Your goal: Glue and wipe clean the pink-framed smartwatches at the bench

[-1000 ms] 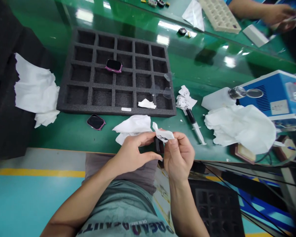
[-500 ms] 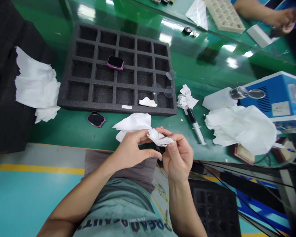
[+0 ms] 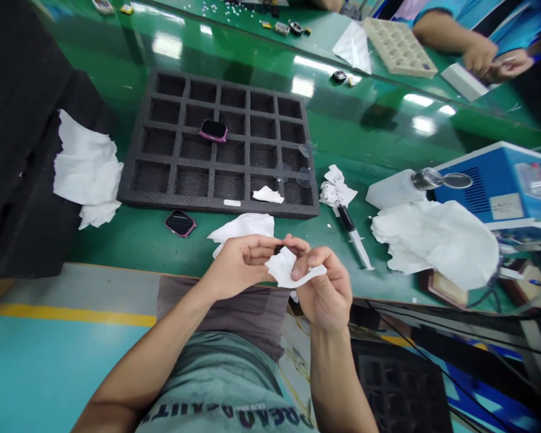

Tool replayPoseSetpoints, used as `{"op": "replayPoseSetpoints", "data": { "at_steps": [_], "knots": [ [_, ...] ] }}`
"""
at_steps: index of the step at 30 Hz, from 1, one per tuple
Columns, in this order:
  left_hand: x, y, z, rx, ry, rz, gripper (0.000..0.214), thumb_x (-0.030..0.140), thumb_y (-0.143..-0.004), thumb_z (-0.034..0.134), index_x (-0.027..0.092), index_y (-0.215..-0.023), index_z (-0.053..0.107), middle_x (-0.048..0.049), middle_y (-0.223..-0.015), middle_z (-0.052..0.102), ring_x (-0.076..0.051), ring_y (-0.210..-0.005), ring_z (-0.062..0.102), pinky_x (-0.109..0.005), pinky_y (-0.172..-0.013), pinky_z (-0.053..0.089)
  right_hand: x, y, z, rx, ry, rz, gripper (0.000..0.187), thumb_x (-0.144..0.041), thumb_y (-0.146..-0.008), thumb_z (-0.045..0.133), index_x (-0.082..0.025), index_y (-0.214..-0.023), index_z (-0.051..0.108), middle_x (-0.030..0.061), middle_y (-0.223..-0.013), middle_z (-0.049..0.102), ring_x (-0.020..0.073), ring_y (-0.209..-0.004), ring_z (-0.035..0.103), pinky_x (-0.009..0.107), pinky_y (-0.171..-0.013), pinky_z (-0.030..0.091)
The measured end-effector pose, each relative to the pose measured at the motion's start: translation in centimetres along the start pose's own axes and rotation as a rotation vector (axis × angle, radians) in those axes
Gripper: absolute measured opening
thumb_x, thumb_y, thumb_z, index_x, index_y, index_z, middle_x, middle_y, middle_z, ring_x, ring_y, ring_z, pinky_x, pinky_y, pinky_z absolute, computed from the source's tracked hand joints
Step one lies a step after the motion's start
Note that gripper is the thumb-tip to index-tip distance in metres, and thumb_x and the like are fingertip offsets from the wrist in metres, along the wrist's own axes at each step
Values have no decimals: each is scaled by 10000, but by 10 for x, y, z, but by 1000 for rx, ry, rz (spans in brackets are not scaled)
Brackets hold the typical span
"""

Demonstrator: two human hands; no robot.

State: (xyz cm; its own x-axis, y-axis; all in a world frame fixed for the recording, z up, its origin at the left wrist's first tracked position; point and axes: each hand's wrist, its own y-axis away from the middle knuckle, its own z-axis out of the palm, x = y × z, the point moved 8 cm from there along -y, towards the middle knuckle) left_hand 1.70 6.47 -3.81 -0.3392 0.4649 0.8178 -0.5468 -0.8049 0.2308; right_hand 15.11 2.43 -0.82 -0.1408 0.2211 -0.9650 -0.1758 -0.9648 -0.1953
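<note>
In the head view, the left hand (image 3: 238,266) curls its fingers and thumb on a small dark piece (image 3: 278,249), mostly hidden behind a white tissue (image 3: 281,266) that the right hand (image 3: 327,294) pinches. They meet around the front edge of the surface (image 3: 137,243), near the lap. Wiping seems the step in hand; it calls for a firm left grip, the tissue flat under the right fingertips, and light, even strokes. A slip could drop the piece past the edge, so working farther in seems safer. Ahead, a folded white cloth (image 3: 247,225) lies close, then the foam tray (image 3: 175,205) limits reach. Green surface shows leftward, around the purple-framed smartwatch case (image 3: 180,223); rightward, the syringe (image 3: 349,228) narrows the room.
</note>
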Motion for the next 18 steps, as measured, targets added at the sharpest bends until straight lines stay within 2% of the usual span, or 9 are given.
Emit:
{"op": "replayPoseSetpoints", "data": {
  "at_steps": [3, 5, 7, 8, 11, 14, 18],
  "knots": [
    [4, -1, -4, 32, 72, 12, 477, 185, -596, 967, 159, -1036, 783, -108, -1006, 830, -235, -895, 797, -326, -814, 633, 2, 3, -24, 80, 81, 40, 259, -488, -922, 698, -264, -834, 603, 46, -740, 721, 308, -1152, 703, 550, -1061, 505],
    [9, -2, -8, 74, 88, 71, 477, 170, -595, 972, 171, -1035, 788, -97, -1009, 831, -205, -890, 792, -292, -824, 631, 2, 5, -47, 172, 101, 124, 252, -463, -902, 724, -240, -843, 621, 61, -851, 748, 262, -935, 729, 428, -846, 581],
    [15, -3, -13, 124, 73, 145, 476, 165, -621, 962, 191, -1063, 790, -85, -1041, 827, -200, -936, 787, -280, -845, 628, -2, 6, -67, 251, 98, 217, 234, -444, -891, 734, -223, -883, 657, 42, -807, 721, 192, -698, 666, 325, -637, 545],
    [17, -3, -16, 138, 59, 176, 474, 174, -637, 958, 199, -1079, 789, -84, -1060, 824, -207, -965, 784, -283, -853, 629, -5, 5, -75, 273, 91, 253, 233, -441, -885, 738, -217, -905, 676, 27, -759, 697, 170, -633, 626, 299, -582, 520],
    [22, -4, -17, 131, 33, 212, 471, 243, -685, 947, 211, -1125, 781, -94, -1113, 811, -229, -1022, 775, -311, -881, 635, -9, 0, -88, 269, 102, 353, 282, -466, -856, 751, -196, -925, 711, 20, -737, 689, 156, -600, 611, 291, -557, 528],
    [26, -3, -10, 131, 71, 218, 477, 337, -702, 945, 227, -1133, 772, -94, -1139, 798, -248, -1050, 768, -362, -896, 650, -6, -7, -99, 249, 328, 406, 333, -492, -829, 751, -173, -921, 731, 25, -705, 705, 160, -581, 619, 292, -542, 519],
    [19, -6, 19, 96, 168, 189, 480, 458, -752, 898, 220, -1142, 751, -115, -1238, 752, -318, -1262, 674, -487, -993, 621, -12, -14, -106, 229, 759, 263, 244, -401, -889, 669, -182, -924, 771, 47, -766, 762, 184, -666, 660, 292, -567, 465]
  ]
}}
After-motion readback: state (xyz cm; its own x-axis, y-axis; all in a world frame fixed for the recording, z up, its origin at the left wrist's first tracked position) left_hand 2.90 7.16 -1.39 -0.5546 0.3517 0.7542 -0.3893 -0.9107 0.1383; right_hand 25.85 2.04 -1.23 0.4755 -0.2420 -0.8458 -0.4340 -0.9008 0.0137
